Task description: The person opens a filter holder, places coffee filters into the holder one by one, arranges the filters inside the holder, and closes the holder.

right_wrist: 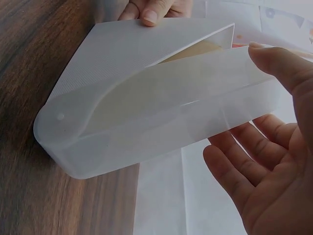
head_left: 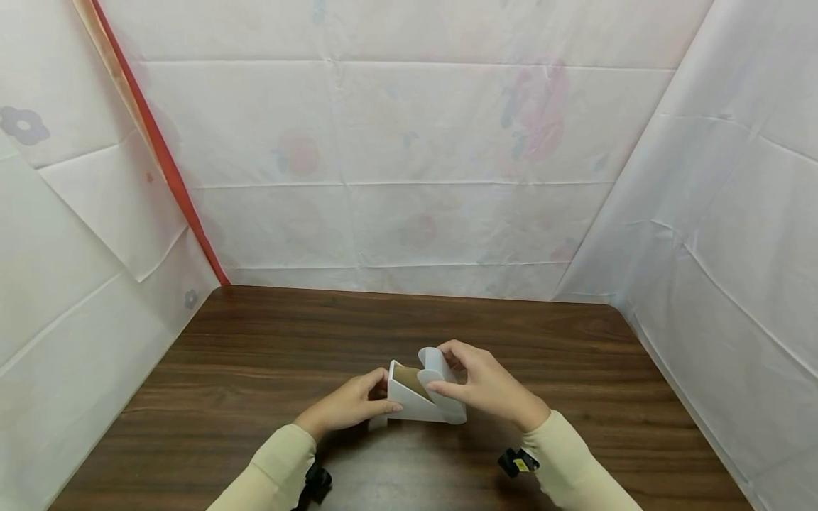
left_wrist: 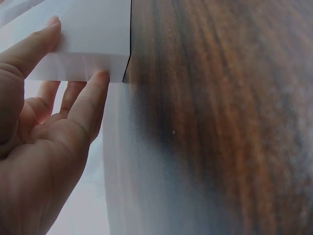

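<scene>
A white box (head_left: pixel 409 403) with a slanted open top stands on the table near its front middle. Its translucent lid (right_wrist: pixel 186 103) is hinged at the low right end and swung up from the body. Tan-brown shows inside the box; whether that is its contents or its inner wall, I cannot tell. My left hand (head_left: pixel 348 406) grips the tall left end, thumb on the near side and fingers against the end face. With thumb and fingers on opposite sides, my right hand (head_left: pixel 488 383) holds the raised lid, as the right wrist view shows.
The dark wood-grain table (head_left: pixel 287 333) extends around the box. White patterned sheets hang as a back wall (head_left: pixel 396 142) and along both sides, with a red strip (head_left: pixel 160 142) at the left corner. Small black devices sit at both wrists.
</scene>
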A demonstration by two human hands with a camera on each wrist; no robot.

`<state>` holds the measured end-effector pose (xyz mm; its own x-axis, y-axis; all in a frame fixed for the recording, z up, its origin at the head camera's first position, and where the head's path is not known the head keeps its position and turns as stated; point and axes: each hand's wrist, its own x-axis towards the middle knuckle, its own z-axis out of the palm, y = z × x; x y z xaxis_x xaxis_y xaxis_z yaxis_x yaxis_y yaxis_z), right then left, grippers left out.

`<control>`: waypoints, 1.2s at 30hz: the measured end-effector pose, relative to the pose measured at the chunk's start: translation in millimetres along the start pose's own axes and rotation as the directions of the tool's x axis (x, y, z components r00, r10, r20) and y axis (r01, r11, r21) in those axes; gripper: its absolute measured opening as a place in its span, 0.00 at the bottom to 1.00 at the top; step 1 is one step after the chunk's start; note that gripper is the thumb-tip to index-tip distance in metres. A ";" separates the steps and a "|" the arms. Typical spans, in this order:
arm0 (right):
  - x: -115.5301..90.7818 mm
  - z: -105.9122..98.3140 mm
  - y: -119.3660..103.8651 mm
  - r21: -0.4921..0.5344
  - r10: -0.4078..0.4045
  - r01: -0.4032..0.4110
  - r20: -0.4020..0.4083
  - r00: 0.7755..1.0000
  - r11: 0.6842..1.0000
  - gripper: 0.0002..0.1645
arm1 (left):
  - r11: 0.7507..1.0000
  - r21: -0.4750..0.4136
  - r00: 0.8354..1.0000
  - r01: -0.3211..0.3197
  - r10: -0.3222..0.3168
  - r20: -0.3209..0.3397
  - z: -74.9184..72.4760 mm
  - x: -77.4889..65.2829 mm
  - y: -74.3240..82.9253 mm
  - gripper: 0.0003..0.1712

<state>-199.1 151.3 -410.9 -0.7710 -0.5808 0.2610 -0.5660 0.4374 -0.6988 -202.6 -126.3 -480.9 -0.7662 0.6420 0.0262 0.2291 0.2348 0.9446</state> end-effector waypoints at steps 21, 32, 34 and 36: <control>12.9 20.7 -1.1 -0.046 0.010 -0.007 0.063 0.998 0.999 0.23 | 0.999 0.022 0.999 0.042 -0.043 0.015 -0.3 1.7 -3.5 0.16; 17.8 27.8 -1.2 -0.046 -0.019 0.022 0.073 0.997 0.999 0.23 | 1.000 0.013 0.999 0.025 -0.025 0.019 -0.5 2.1 -3.9 0.18; 18.8 29.3 -0.9 -0.047 -0.020 0.024 0.077 0.997 0.999 0.23 | 1.000 0.005 0.999 0.025 -0.026 0.023 -0.7 2.3 -3.9 0.18; 19.6 30.6 -0.8 -0.056 -0.026 0.030 0.079 0.997 0.998 0.23 | 1.000 -0.004 0.999 0.024 -0.024 0.026 -1.0 2.4 -4.0 0.19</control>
<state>-204.9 118.6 -425.5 -0.7308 -0.6443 0.2254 -0.6044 0.4574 -0.6522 -206.0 -126.3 -484.3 -0.7555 0.6551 -0.0052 0.2084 0.2478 0.9461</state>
